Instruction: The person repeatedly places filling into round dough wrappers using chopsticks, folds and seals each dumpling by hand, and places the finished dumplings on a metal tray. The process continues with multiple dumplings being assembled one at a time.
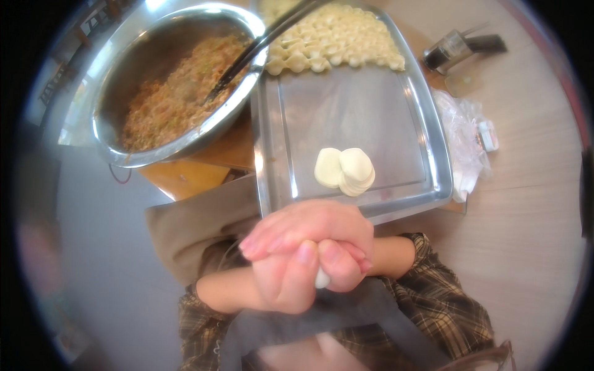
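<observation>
My two hands are clasped around a dumpling [322, 278], close in front of my body. Only a small pale end of its dough shows below the thumbs. My left hand [281, 281] is closed, its thumb pressed against the other thumb. My right hand [325, 219] folds over the top, fingers wrapped toward the left. Just beyond them, a few round dough wrappers [356, 170] lie overlapping at the near end of a metal tray [346, 111]. Several rows of finished dumplings [334, 40] fill the tray's far end.
At the far left stands a metal bowl [102, 133] of minced filling [185, 89], with dark chopsticks [247, 55] leaning over its rim. Right of the tray are a crumpled clear plastic bag [461, 133] and a utensil holder [445, 52].
</observation>
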Demonstrator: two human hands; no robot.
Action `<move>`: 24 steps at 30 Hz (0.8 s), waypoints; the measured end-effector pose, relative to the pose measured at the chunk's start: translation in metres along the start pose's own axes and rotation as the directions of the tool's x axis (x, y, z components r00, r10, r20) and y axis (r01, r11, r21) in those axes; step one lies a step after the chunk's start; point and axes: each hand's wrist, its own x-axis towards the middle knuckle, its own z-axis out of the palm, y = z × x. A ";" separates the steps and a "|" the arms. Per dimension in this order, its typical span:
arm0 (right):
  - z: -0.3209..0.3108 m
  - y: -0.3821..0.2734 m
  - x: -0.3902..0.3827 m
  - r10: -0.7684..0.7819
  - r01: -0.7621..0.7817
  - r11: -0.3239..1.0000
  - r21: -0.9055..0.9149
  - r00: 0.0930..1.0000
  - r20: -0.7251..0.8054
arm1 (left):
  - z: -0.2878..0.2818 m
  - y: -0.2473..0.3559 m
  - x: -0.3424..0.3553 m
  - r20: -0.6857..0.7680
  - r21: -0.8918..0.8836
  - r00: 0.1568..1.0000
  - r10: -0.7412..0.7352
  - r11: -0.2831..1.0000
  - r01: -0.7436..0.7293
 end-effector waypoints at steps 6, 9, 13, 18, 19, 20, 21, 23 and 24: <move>0.003 0.001 0.002 -0.096 0.095 0.995 -0.038 0.995 -0.024 | -0.010 0.026 0.002 0.094 -0.105 0.950 -0.296 0.946 0.305; 0.004 -0.001 0.004 -0.160 0.157 0.986 -0.060 0.986 -0.048 | -0.006 0.039 0.003 0.057 -0.057 0.918 -0.392 0.917 0.395; 0.009 0.000 0.006 -0.268 0.260 0.961 -0.097 0.960 -0.086 | 0.001 0.036 -0.003 -0.054 -0.080 0.950 -0.309 0.949 0.304; 0.048 0.015 0.014 -0.654 0.549 0.755 -0.360 0.675 -0.341 | 0.010 0.036 -0.009 -0.158 -0.108 0.951 -0.266 0.962 0.251; 0.053 0.019 0.012 -0.689 0.556 0.722 -0.411 0.630 -0.358 | 0.012 0.036 -0.011 -0.173 -0.115 0.949 -0.262 0.963 0.245; 0.044 0.018 0.008 -0.599 0.520 0.793 -0.317 0.759 -0.255 | 0.013 0.037 -0.012 -0.183 -0.115 0.947 -0.264 0.962 0.246; 0.034 0.016 0.003 -0.488 0.447 0.861 -0.243 0.861 -0.142 | 0.015 0.039 -0.014 -0.197 -0.109 0.944 -0.265 0.963 0.248; -0.002 -0.007 0.003 -0.148 0.163 0.981 -0.103 0.979 0.141 | 0.023 0.044 -0.014 -0.235 -0.010 0.923 -0.304 0.951 0.310; -0.012 -0.013 0.003 -0.029 0.045 0.997 -0.070 0.978 0.206 | 0.039 0.046 -0.008 -0.283 0.361 0.894 -0.349 0.824 0.436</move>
